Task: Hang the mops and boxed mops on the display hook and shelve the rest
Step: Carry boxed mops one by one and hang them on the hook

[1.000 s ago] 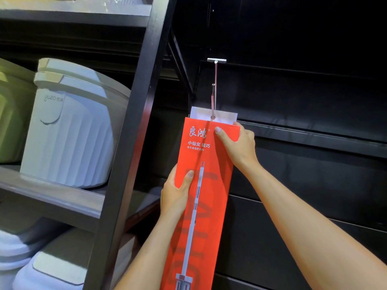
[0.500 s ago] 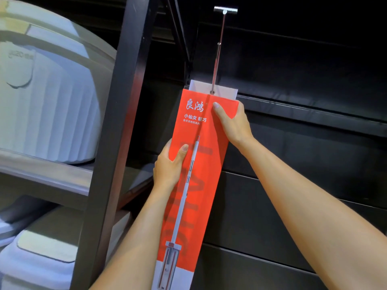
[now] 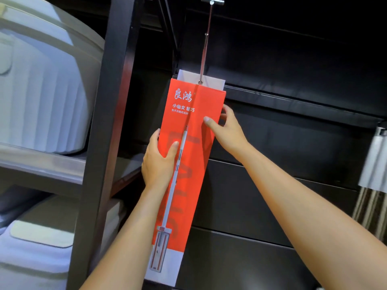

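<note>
A long red boxed mop (image 3: 192, 164) with white print hangs by its white top tab on the metal display hook (image 3: 205, 45), which sticks out from the black back wall. My left hand (image 3: 157, 162) grips the box's left edge about halfway down, thumb on the front. Higher up, my right hand (image 3: 226, 130) holds the right edge, thumb on the front and fingers curled behind. The box tilts a little, its bottom toward the left.
A black shelf upright (image 3: 109, 122) stands just left of the box. White ribbed plastic bins (image 3: 44, 91) fill the grey shelves (image 3: 41, 166) at left. Another hanging mop (image 3: 374, 174) shows at the right edge. Black panels (image 3: 293, 122) cover the wall.
My right hand has slid down from the box's top corner to its right edge. The view has tilted, so the box sits lower in frame. The box's tab stays on the hook.
</note>
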{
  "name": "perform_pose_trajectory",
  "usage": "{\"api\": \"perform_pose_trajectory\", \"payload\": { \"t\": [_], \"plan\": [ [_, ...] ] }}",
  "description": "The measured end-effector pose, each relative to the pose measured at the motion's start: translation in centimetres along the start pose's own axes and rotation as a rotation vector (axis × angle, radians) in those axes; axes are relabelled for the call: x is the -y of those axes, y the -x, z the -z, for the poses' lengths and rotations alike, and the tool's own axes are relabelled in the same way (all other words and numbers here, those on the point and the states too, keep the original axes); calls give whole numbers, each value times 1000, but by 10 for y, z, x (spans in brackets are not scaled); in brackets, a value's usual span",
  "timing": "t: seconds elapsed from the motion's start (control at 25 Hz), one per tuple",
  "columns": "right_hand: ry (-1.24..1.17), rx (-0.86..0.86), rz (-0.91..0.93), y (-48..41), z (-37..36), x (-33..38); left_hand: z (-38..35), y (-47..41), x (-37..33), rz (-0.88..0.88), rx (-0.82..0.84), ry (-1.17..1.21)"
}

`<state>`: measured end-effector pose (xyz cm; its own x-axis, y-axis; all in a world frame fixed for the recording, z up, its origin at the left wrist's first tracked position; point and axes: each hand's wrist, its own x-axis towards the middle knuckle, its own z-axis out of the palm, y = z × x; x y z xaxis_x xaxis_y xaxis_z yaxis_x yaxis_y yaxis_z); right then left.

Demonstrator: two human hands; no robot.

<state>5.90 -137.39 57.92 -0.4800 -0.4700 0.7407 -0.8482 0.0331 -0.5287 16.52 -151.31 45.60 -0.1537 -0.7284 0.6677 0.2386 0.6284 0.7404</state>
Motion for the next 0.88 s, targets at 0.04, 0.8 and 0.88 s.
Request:
{"api": "perform_pose_trajectory", "payload": {
  "t": [0.04,0.8,0.88],
  "plan": [
    [23,15,-19,14,3,-8,1,12,0,-17,18,-37],
    [571,318,-593,570,253,-204,-46,504,3,-385,955,-663],
    [610,305,-675,636,305,-203,-65,567,-23,-451,1079,-596]
  ]
}}
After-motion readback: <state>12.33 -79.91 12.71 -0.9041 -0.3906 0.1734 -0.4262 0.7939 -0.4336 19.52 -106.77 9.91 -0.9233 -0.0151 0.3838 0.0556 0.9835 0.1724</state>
